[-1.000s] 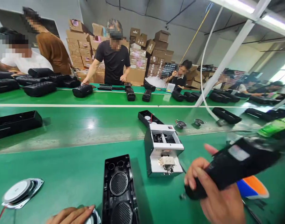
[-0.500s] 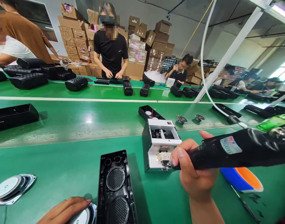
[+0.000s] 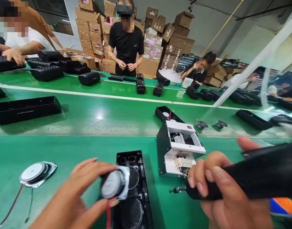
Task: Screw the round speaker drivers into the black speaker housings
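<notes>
Pinched between the thumb and fingers of my left hand (image 3: 81, 187) is a round speaker driver (image 3: 113, 184) with a metal frame and a red wire hanging down. It is tilted over the left edge of an open black speaker housing (image 3: 147, 194), which has round mesh grilles inside. My right hand (image 3: 222, 184) is wrapped round a black electric screwdriver (image 3: 265, 171). Its bit, with what looks like a small screw at the tip, points left, just in front of a white and black screw feeder (image 3: 181, 149). A second speaker driver (image 3: 36, 173) lies at the left with red and black wires.
A blue and orange object (image 3: 283, 206) sits at the right. Beyond my bench, a green conveyor surface carries a black housing (image 3: 26, 109), another housing with drivers (image 3: 168, 114) and two small drivers (image 3: 201, 124). People work across the line among black speakers.
My left hand has lifted the speaker driver off the bench and brought it right, over the housing. The screwdriver has come away from the screw feeder, and its bit now shows. The view has shifted.
</notes>
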A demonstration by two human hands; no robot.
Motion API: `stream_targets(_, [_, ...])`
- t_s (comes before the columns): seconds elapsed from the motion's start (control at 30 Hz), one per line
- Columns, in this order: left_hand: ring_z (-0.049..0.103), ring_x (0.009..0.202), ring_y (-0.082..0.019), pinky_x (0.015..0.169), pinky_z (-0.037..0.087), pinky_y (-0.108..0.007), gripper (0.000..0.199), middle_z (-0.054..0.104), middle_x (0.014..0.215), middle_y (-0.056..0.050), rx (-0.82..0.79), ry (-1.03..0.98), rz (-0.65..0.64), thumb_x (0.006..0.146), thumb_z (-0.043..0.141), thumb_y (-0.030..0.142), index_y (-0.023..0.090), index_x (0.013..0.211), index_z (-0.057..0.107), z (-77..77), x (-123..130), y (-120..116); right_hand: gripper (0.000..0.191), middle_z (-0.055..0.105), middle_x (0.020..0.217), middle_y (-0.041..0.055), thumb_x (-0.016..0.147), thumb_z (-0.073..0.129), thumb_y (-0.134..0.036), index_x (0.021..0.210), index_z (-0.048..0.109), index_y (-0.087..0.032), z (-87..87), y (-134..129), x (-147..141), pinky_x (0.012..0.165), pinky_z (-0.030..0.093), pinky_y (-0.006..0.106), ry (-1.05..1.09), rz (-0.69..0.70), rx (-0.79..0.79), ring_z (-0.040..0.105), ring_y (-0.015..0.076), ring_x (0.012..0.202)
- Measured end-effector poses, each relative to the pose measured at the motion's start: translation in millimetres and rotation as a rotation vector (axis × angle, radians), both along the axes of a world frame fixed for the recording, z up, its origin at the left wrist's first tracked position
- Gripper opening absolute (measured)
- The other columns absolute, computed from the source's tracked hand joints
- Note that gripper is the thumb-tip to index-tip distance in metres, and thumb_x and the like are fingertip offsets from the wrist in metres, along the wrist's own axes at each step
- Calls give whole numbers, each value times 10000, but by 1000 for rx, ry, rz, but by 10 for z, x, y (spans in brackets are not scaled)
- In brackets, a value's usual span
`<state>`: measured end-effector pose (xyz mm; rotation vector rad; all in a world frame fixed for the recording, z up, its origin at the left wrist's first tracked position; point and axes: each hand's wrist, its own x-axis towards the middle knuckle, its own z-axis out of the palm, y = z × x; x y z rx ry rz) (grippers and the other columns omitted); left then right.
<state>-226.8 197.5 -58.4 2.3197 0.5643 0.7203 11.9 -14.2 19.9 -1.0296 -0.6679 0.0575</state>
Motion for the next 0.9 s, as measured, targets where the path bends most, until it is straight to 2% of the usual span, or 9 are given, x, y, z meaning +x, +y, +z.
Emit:
stream_targets(0.1, [791,1098,-315,1390,313,-629,488,866,1187,8,17,108,-116,814,894,310,384,1288,804,216,435,-195,547,574,720,-108,1007,957,-376,1430,630,-486,105,145,-78,537,565,315,-5,-35,44,485,150,477])
stream_targets(0.17, [769,1075,-328,1404,220,-692,523,857,1138,-20,22,190,-137,754,848,185,347,1250,801,233,618,-268,403,564,746,-105,999,972,-431,1278,681,-443,138,260,-114,579,579,343,-11,-29,52,487,144,497])
stream_targets(0.23, [755,1091,-353,1412,163,-716,545,849,1096,-36,8,253,-155,702,817,135,342,1206,805,181,708,-303,290,559,774,-100,1036,933,-395,1184,683,-389,155,397,-145,600,577,344,-30,-3,67,499,130,513])
stream_targets(0.3, [751,1117,-381,1417,144,-720,555,847,1079,-55,-10,297,-169,687,813,142,344,1204,811,102,741,-319,266,575,779,-104,1084,851,-300,1243,656,-389,154,547,-173,575,556,330,-72,20,86,513,125,502])
stream_targets(0.43, [711,1268,-443,1412,97,-751,589,852,1195,-116,-63,459,-154,717,814,198,303,1296,812,-8,768,-352,550,627,786,-111,1064,771,-145,1473,544,-434,52,794,-201,529,534,315,-88,75,112,547,145,496])
stream_targets(0.53, [674,1348,-424,1397,169,-734,570,841,1282,-128,-60,574,-110,782,755,181,252,1346,795,2,773,-397,572,637,824,-96,1091,722,-130,1532,522,-434,-100,888,-195,540,548,311,-93,140,71,578,145,529])
stream_targets(0.67, [672,1360,-343,1333,364,-597,616,840,1314,-72,35,605,-45,806,655,36,205,1387,772,56,767,-451,525,623,852,-80,1132,682,-144,1559,528,-408,-288,959,-192,538,559,290,-93,201,33,598,132,559])
stream_targets(0.9, [728,1283,-340,1235,473,-550,686,857,1293,-24,104,572,-7,758,735,-15,242,1392,781,-39,759,-463,537,614,853,-80,1138,677,-134,1563,516,-419,-461,995,-169,573,572,275,-86,226,-39,601,123,579])
